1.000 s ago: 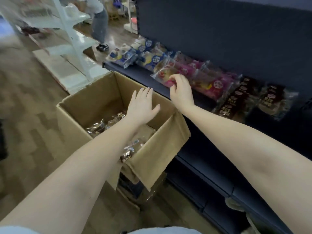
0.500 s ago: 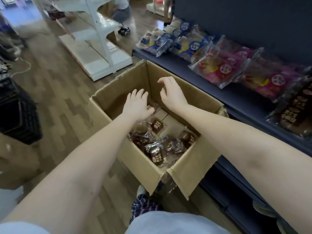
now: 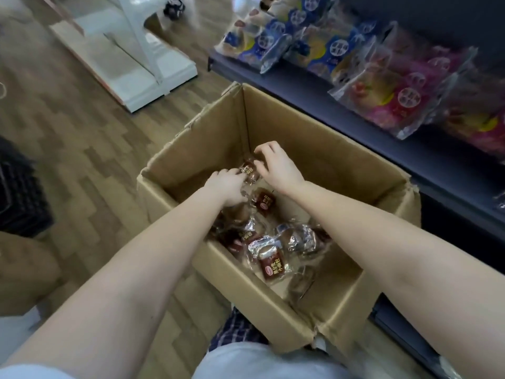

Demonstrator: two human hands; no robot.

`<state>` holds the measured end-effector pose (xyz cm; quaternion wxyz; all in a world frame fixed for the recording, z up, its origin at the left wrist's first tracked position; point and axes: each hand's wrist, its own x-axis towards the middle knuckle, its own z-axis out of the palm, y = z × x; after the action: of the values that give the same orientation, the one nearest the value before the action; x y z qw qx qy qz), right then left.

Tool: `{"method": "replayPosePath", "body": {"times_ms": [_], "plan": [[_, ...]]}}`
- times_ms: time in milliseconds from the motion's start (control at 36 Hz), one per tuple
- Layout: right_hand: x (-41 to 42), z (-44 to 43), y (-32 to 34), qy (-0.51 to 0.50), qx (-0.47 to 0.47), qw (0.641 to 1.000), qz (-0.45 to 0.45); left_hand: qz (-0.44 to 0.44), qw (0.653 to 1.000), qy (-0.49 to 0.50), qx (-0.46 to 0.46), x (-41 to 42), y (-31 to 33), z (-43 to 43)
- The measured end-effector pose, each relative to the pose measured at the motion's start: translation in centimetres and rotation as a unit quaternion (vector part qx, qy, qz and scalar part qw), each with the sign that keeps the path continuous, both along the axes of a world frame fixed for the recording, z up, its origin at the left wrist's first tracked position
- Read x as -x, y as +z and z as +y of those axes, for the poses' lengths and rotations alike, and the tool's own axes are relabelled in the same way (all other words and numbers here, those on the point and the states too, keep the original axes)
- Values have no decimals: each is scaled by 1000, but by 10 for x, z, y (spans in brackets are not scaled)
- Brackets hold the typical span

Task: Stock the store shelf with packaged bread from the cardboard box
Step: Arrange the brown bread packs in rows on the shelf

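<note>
An open cardboard box [image 3: 322, 149] stands on the floor in front of the dark shelf [image 3: 352, 105]. Several clear packs of brown bread with dark red labels [image 3: 270, 262] lie on its bottom. Both my hands are deep inside the box at its far corner. My right hand [image 3: 277, 166] curls its fingers over one brown bread pack [image 3: 249, 170]. My left hand [image 3: 226, 187] closes its fingers on the same pack's near left side and on the plastic under it. Blue packs [image 3: 262, 42] and pink packs [image 3: 401, 97] of bread sit on the shelf.
A white shelving unit's base [image 3: 142, 64] stands on the wooden floor at the upper left. A black crate [image 3: 19, 192] is at the left edge. A person's shoes [image 3: 173, 8] show at the top. My checked trouser leg [image 3: 237, 329] is below the box.
My right hand left the pink packs on the shelf and dropped into the box. My left hand went down from above the box. Both now close on a brown bread pack.
</note>
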<state>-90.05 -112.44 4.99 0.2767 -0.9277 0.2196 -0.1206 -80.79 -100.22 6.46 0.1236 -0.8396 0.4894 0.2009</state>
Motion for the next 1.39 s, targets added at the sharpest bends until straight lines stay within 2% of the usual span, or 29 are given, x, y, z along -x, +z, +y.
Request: {"method": "replayPosePath", "body": {"times_ms": [167,250,361,667,889,1083,1167,1306,1389], "plan": [[-16,6,-36,-59,-83,994,48,62,993,33,-94,-13,-14,-18],[-8,8,-58,-73,-100,987,100,100,985,48,-135,-19,-32,-19],[-5,-2,-82,-56,-90,975,193,151,966,90,-190,-30,-47,-21],[-11,14,-119,38,-105,906,409,226,931,171,-230,-35,-57,-17],[-9,10,-110,38,-126,897,422,252,926,167,-225,-33,-55,-18],[-3,7,-109,3,-136,899,415,238,934,142,-224,-31,-56,-22],[-4,6,-110,-6,-135,900,413,244,927,145,-246,-30,-58,-24],[-3,3,-109,37,-109,906,407,255,918,149,-264,-30,-62,-25],[-1,1,-110,15,-133,911,391,265,911,158,-272,-29,-63,-25]]}}
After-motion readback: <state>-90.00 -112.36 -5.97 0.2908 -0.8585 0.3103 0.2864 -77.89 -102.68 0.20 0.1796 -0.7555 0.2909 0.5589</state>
